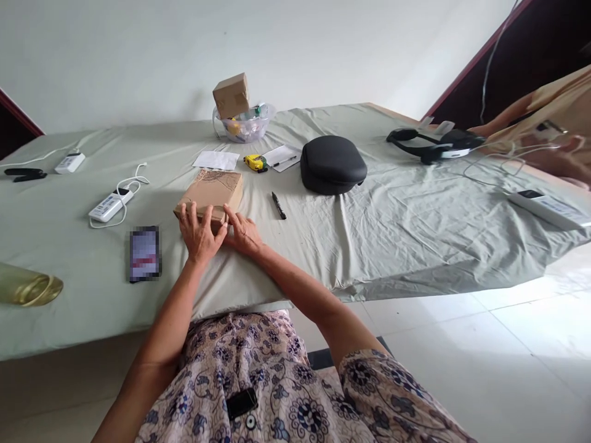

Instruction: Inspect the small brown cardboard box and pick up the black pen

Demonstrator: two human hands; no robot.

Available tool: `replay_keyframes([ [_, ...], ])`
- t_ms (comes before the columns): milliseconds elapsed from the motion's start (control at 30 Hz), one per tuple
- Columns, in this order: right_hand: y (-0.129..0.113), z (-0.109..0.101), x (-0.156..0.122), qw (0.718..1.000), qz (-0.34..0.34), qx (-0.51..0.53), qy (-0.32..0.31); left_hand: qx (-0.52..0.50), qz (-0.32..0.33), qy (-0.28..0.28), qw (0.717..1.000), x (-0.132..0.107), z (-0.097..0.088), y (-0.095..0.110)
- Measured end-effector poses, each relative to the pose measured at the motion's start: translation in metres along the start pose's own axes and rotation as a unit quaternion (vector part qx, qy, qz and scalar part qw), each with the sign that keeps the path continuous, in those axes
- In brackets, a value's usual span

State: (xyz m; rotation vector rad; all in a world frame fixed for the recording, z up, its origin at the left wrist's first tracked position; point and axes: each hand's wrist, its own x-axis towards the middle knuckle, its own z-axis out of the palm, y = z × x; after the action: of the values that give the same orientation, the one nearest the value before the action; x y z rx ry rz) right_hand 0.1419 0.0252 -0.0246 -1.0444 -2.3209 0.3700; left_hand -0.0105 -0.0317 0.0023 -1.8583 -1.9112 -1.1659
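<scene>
A brown cardboard box with dark printed lines on its top lies on the cloth-covered table in front of me. My left hand grips its near edge, fingers spread over the top and thumb down at the front side. Beside it, my right hand holds the near right corner, with fingertips against the edge. The two hands almost meet at that corner, and part of the box's front is hidden behind them. To the right of the box lies a black marker; a phone-like device with a blurred screen lies to the left.
Behind the box are a yellow tape measure, white paper and a clear plastic basket with another cardboard box on top. A black case stands right. Farther right, another person's hand is near a headset and cables.
</scene>
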Motion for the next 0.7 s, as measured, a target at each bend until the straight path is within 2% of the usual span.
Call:
replay_keyframes([
  [200,0.006,0.003,-0.003,0.999,-0.030,-0.004,-0.011,0.002,0.029,-0.007,1.000,-0.001,-0.004,-0.008],
  [333,0.013,-0.004,-0.005,0.998,-0.058,-0.004,-0.013,0.002,0.064,-0.010,0.998,-0.004,-0.008,-0.015],
  [567,0.016,-0.020,-0.006,0.986,-0.089,-0.013,0.138,-0.049,0.109,-0.031,0.992,-0.011,-0.008,-0.032],
  [700,0.005,-0.016,-0.004,0.981,-0.124,-0.005,0.146,-0.068,0.106,-0.046,0.991,-0.016,-0.003,-0.030],
])
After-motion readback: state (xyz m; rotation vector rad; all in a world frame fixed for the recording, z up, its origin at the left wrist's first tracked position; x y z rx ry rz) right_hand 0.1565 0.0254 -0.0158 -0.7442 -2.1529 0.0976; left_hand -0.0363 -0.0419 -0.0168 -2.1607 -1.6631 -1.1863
